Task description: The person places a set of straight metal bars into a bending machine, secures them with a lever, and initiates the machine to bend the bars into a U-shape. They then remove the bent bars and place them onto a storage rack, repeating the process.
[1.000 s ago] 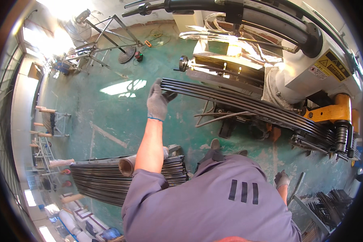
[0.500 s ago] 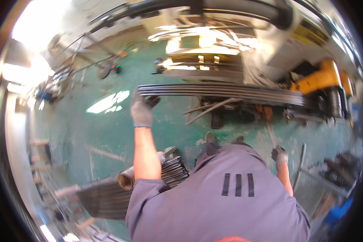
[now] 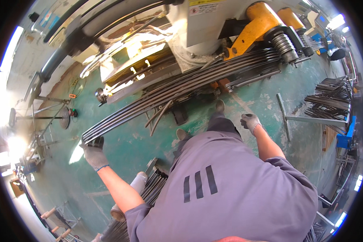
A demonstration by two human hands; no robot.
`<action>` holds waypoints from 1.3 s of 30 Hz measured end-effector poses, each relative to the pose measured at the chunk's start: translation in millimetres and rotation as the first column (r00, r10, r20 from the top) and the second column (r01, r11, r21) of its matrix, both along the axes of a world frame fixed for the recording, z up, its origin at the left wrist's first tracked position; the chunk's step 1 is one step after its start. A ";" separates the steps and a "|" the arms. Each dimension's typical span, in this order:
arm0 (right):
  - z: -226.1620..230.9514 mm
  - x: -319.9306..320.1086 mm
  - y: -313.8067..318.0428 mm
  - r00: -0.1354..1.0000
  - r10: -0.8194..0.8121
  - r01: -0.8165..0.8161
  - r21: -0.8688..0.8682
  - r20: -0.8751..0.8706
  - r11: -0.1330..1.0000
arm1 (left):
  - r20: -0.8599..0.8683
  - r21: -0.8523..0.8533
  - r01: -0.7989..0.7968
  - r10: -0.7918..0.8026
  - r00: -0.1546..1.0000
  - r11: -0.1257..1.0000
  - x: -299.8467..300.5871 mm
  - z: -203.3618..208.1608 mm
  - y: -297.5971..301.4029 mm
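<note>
Fingers of gloved left hand (image 3: 94,152) curled around near-left end of rod bundle (image 3: 181,90); grip closed on rods. Right hand (image 3: 250,121), gloved, loosely curled, holding nothing, free above green floor (image 3: 121,147). Bundle: long dark rods, side by side, running from left hand up and right into yellow roller head (image 3: 270,30) of machine (image 3: 205,24), far right. Second rod stack (image 3: 149,193) on rack, near, below left forearm. More rods (image 3: 328,99) on stand, right.
</note>
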State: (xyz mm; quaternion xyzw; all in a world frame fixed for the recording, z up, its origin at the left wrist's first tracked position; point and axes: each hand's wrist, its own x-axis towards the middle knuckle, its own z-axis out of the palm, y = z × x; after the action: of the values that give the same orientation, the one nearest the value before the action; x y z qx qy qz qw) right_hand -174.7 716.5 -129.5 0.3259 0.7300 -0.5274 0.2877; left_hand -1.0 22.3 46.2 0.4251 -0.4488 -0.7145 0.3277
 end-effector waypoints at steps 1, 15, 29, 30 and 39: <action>-2.3 -12.0 7.2 1.000 0.023 -0.023 -0.008 -0.011 1.000 | -0.118 0.049 0.022 -0.017 0.993 0.999 12.0 -19.0 -9.8; -153.8 -207.1 209.8 0.461 0.848 -0.820 0.489 0.260 0.296 | 0.519 -0.022 0.594 -0.499 0.694 0.804 -127.6 -182.3 285.2; -36.4 -182.7 208.8 0.972 0.156 -0.132 0.142 -0.174 0.981 | 0.745 -0.583 0.799 -0.295 0.598 0.146 -236.4 -56.0 381.3; -21.0 -170.9 204.8 0.969 0.144 -0.123 0.117 -0.201 0.986 | 0.585 -0.545 0.732 -0.440 0.682 0.409 -233.0 -60.1 382.7; 97.6 -164.4 180.0 0.754 -0.156 0.163 -0.049 -0.639 0.985 | 0.035 -0.127 0.675 -0.677 0.735 0.727 -219.7 -84.9 409.2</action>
State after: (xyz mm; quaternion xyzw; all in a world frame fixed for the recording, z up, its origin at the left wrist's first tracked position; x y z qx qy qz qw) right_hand -339.1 896.5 -31.9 0.1890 0.7563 -0.6258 -0.0257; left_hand -220.7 431.5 -38.7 0.2052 -0.6164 -0.7565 0.0756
